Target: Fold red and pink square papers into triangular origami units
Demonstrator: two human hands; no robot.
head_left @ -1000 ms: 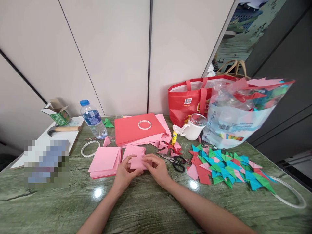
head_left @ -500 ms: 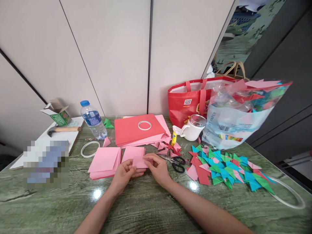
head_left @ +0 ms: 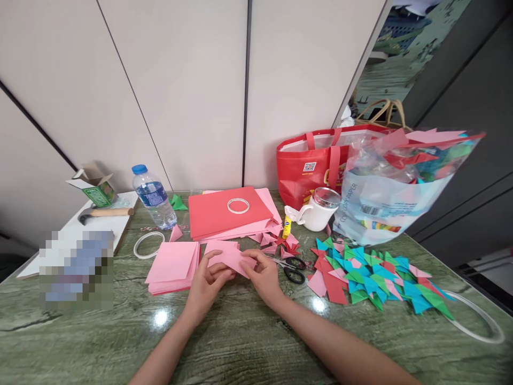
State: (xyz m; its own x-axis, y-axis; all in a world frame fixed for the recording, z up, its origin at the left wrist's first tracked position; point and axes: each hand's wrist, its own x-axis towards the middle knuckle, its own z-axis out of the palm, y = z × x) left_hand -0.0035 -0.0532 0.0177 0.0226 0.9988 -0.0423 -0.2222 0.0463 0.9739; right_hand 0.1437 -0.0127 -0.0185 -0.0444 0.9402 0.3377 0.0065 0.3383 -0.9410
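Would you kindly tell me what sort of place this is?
Probably a home or small workroom used for paper craft, judging by the held pink sheet, the scissors and the pile of folded paper pieces.

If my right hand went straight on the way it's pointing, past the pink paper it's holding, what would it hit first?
Beyond that pink paper, your right hand would probably meet the smaller stack of pink sheets first, though depth is hard to judge here.
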